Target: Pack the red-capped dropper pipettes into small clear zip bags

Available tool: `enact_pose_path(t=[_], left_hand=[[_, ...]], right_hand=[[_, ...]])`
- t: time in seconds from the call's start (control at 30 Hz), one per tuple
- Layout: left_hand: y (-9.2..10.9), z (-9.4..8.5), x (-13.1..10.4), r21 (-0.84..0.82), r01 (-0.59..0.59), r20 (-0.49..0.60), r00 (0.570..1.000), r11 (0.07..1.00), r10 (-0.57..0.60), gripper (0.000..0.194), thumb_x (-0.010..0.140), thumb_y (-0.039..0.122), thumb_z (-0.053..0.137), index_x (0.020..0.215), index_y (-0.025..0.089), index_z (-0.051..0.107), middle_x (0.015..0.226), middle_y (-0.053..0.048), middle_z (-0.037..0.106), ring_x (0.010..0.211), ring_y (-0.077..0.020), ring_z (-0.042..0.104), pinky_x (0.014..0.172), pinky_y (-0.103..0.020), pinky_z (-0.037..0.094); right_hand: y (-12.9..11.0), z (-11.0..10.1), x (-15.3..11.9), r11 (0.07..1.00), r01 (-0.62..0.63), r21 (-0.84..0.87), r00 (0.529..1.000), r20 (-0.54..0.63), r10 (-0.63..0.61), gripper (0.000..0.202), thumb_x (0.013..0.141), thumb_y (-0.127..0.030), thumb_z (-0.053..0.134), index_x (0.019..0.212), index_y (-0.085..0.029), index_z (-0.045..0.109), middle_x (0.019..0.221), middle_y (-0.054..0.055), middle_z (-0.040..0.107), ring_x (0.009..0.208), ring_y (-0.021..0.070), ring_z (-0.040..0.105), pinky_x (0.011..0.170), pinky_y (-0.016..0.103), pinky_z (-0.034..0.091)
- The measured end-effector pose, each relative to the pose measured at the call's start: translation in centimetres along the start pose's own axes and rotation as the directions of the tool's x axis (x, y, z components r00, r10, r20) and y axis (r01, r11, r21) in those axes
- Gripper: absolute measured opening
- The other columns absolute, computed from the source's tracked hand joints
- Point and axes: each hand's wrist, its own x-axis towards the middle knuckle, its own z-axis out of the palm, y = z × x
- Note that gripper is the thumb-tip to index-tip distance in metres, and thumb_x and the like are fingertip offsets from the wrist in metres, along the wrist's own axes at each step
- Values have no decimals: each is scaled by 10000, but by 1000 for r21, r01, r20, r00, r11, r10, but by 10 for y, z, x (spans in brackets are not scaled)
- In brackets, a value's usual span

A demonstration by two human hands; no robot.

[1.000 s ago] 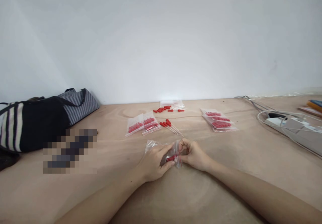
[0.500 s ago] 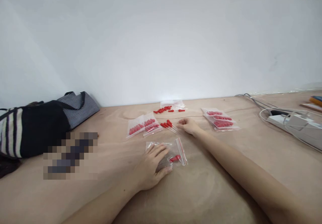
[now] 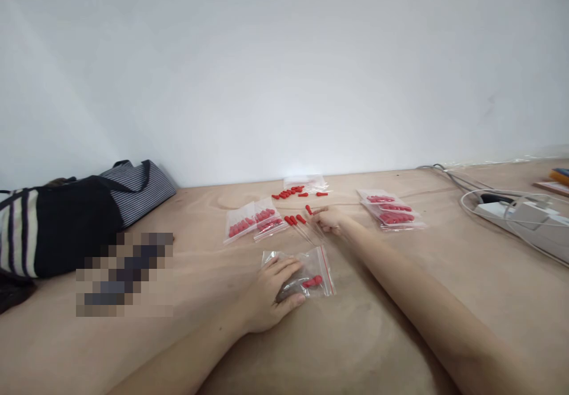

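My left hand (image 3: 278,291) lies with its fingers spread on a clear zip bag (image 3: 293,276) that has red pieces (image 3: 312,282) inside. Farther back, my right hand (image 3: 328,220) pinches a dropper (image 3: 309,210) with a red bulb and a thin clear stem. Just left of it, several red-bulbed droppers (image 3: 294,220) lie side by side, stems pointing toward the clear bag. Loose red bulbs (image 3: 288,192) sit behind them, near a stack of clear bags (image 3: 304,180) by the wall.
Filled bags of red bulbs (image 3: 240,227) lie left of centre, and more filled bags (image 3: 391,210) lie to the right. A black and striped bag (image 3: 84,217) stands far left. At the right are a white power strip (image 3: 524,223) and cables (image 3: 453,179).
My right hand has closed on one dropper, whose bulb is now apart from the others. The clear bag under my left hand has shifted slightly right.
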Motion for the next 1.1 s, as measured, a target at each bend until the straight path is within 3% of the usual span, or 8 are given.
enact_pose_path(t=[0.27,0.4,0.6,0.67,0.8,1.0,1.1], left_hand=[[6,-5,1,-10,1,7,1000,1000,-1,465,812,352,488,1242,204,392,1309,-74,425,1205,-243,373,1035,-482,214],[8,-7,2,6,26,18,999,1000,-26,474,813,364,482,1245,189,394,1306,-77,427,1212,-249,361,1037,-473,216],[7,-6,2,7,26,38,999,1000,-27,504,815,348,479,1271,178,348,1319,-87,408,1226,-251,338,1034,-470,222],[7,-6,1,-10,29,21,999,1000,-29,521,810,352,490,1279,188,333,1312,-84,418,1223,-251,343,1032,-464,231],[5,-6,0,-34,1,36,999,999,1,501,838,377,451,1289,196,327,1321,-80,406,1231,-253,332,1029,-466,238],[6,-7,3,-25,-25,68,997,999,26,489,863,356,410,1312,191,307,1350,-75,362,1253,-254,293,1035,-483,212],[7,-6,2,-21,-12,65,998,1000,14,498,856,354,427,1312,191,312,1345,-71,371,1258,-254,283,1039,-477,208]], right_hand=[[31,-44,-72,920,197,339,980,-63,-186,489,644,-249,601,1052,-231,332,590,-86,454,429,72,451,407,195,364],[48,-41,-102,863,286,416,956,-66,-285,549,659,-400,639,1061,-249,298,643,-71,503,506,104,527,506,259,447],[54,-24,-107,858,303,415,953,-130,-274,503,648,-525,609,976,-235,362,735,-29,537,606,125,579,612,304,476],[56,-22,-108,884,298,360,954,-100,-281,452,647,-526,603,925,-209,439,730,-18,539,612,121,570,621,294,463],[60,-22,-110,932,356,70,933,21,-359,299,668,-407,624,835,-162,589,626,-19,528,563,98,485,553,244,394],[56,-22,-113,911,402,-90,912,123,-390,178,646,-293,651,753,-164,591,487,-65,441,463,71,369,457,206,301],[52,-21,-115,909,404,-103,903,205,-378,149,671,-282,624,749,-164,578,518,-55,488,441,63,365,435,201,281]])
